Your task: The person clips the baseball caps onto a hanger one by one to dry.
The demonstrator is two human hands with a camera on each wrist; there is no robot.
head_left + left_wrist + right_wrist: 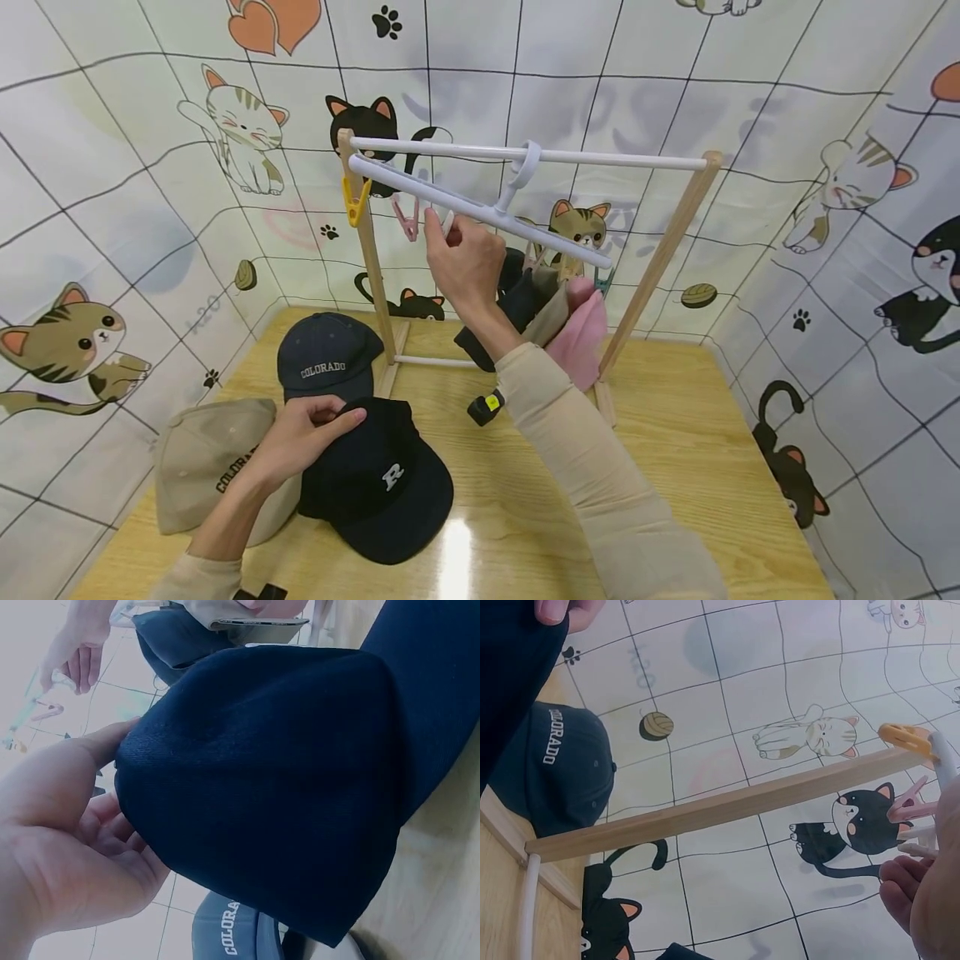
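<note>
My left hand [303, 437] pinches the crown edge of a black cap [375, 492] with a white R on its front. The left wrist view shows this cap [262, 765] close up, raised, with thumb and fingers at its edge. Higher up, my right hand [468, 258] pinches a white clothespin [447, 223] under the bar of a white hanger [435, 196]. Left of that hand on the hanger are a pink clothespin [406, 218] and a yellow clothespin [355, 202]. From the hanger's right part hang a pink cap [581, 337], a beige one and a dark one, partly behind my right forearm.
The hanger hooks over the white top rod [622, 158] of a wooden rack [663, 250]. A navy COLORADO cap [322, 354] and a beige COLORADO cap [202, 467] sit on the table [675, 467] at the left. A small black item with a yellow patch [486, 407] lies before the rack.
</note>
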